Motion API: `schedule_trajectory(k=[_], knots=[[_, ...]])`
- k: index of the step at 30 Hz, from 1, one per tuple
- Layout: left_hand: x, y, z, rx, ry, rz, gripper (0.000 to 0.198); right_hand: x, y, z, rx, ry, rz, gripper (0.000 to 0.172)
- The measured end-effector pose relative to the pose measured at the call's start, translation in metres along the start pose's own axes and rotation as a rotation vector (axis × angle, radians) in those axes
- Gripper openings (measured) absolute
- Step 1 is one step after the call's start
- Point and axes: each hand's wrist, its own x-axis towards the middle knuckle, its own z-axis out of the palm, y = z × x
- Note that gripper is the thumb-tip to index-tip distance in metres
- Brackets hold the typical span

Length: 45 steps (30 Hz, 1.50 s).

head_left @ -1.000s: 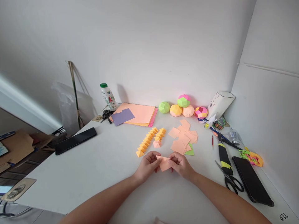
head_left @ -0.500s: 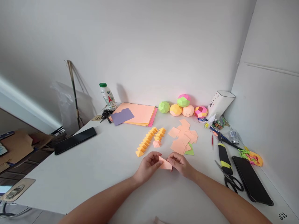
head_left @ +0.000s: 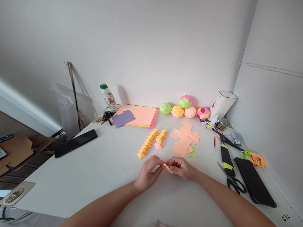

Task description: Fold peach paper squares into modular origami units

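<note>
My left hand (head_left: 148, 172) and right hand (head_left: 182, 167) meet low over the white tabletop (head_left: 94, 170), each grip pinched shut on the small peach paper piece (head_left: 167, 168) held between my fingertips. Just beyond my hands lie a row of folded orange units (head_left: 151, 142), two small pink folded bits (head_left: 158, 146) and a loose pile of peach squares (head_left: 186, 138). Paper balls (head_left: 184, 107) sit against the wall. To my right rest scissors (head_left: 233, 182), a utility knife (head_left: 226, 157) and a dark phone (head_left: 254, 183)
</note>
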Motion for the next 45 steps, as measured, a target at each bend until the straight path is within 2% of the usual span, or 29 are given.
schedule_trajectory(k=[6,13,16,20,23,27,29,32,40,45], knots=[[0.003,0.003,0.001,0.026,0.008,0.071,0.018,0.0,0.002,-0.001,0.019,-0.022,0.008,0.032],[0.001,0.004,0.003,0.052,-0.025,0.05,0.022,0.0,0.006,-0.002,-0.078,0.023,0.061,0.037],[-0.002,0.003,0.004,0.029,-0.048,-0.023,0.02,0.001,0.005,-0.001,-0.077,0.038,0.069,0.037],[-0.006,0.002,0.004,-0.087,-0.049,-0.19,0.012,0.001,0.004,0.0,-0.094,0.078,0.103,0.032],[-0.006,0.003,0.001,-0.192,-0.096,-0.235,0.011,0.001,0.005,0.001,-0.125,0.107,0.096,0.029],[-0.003,0.003,-0.001,-0.253,-0.234,-0.245,0.024,0.002,0.007,0.001,-0.148,0.11,0.052,0.028],[-0.004,0.001,0.001,-0.277,-0.256,-0.218,0.034,0.002,0.008,0.001,-0.168,0.109,0.023,0.029],[-0.005,-0.003,0.004,-0.264,-0.229,-0.239,0.036,0.002,0.009,0.001,-0.192,0.118,0.009,0.03],[-0.007,-0.003,0.004,-0.271,-0.187,-0.433,0.029,0.001,0.009,0.001,-0.155,0.16,-0.037,0.028],[-0.009,-0.007,0.004,-0.249,-0.162,-0.493,0.029,0.001,0.007,0.0,-0.125,0.168,-0.015,0.029]])
